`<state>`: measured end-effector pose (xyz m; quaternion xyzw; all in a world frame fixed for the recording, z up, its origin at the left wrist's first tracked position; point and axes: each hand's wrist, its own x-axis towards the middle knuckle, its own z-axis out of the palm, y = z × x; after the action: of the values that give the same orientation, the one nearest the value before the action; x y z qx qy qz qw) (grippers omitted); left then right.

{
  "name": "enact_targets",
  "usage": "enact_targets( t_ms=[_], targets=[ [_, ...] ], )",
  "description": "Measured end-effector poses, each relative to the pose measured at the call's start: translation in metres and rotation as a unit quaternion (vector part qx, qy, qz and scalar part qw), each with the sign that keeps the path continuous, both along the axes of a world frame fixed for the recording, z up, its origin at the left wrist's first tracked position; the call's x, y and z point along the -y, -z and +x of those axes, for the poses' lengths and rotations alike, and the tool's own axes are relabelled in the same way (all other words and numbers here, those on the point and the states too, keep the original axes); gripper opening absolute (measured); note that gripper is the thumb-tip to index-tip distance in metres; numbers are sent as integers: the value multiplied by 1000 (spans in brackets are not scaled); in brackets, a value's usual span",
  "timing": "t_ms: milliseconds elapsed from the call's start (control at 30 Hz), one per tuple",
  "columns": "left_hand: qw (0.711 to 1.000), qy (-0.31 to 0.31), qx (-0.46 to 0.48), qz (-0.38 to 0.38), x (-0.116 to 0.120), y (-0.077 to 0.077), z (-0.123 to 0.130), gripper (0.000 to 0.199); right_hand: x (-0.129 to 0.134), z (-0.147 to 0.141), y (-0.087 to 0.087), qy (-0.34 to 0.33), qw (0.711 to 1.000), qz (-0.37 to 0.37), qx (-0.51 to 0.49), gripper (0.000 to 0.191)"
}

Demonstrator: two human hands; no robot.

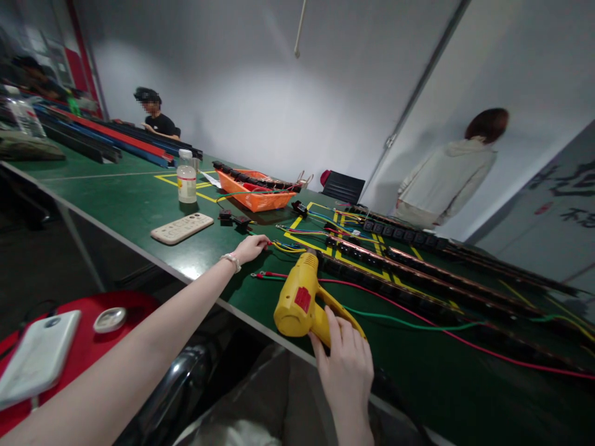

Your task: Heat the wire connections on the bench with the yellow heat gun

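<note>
A yellow heat gun [297, 300] with a red label is in my right hand [346, 359], whose fingers wrap round its handle. Its nozzle points away from me, close to a bundle of coloured wires [288, 246]. My left hand [251, 249], with a band at the wrist, pinches the red end of those wires just above the green table. The wires lead to a long black strip [381, 282]. Nearer to me lie red and green cables [279, 275] with ring-shaped ends.
An orange basket [260, 199], a bottle [186, 179], a phone [182, 228] and black connectors [235, 220] are on the green table [139, 204]. More strips lie right. A red stool [125, 300] holds a white device. Two people are seated far left; another stands at right.
</note>
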<state>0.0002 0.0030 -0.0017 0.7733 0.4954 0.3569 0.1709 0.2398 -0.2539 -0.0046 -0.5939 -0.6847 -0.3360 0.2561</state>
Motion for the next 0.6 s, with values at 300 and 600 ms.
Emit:
enact_targets(
  t_ms=[300, 600],
  targets=[
    [1000, -5, -5, -1, -1, 2, 0, 29, 5, -29, 0, 17, 1000, -6, -16, 46],
    [1000, 4, -10, 13, 1, -1, 1, 29, 1, -59, 0, -27, 998, -31, -56, 45]
  ],
)
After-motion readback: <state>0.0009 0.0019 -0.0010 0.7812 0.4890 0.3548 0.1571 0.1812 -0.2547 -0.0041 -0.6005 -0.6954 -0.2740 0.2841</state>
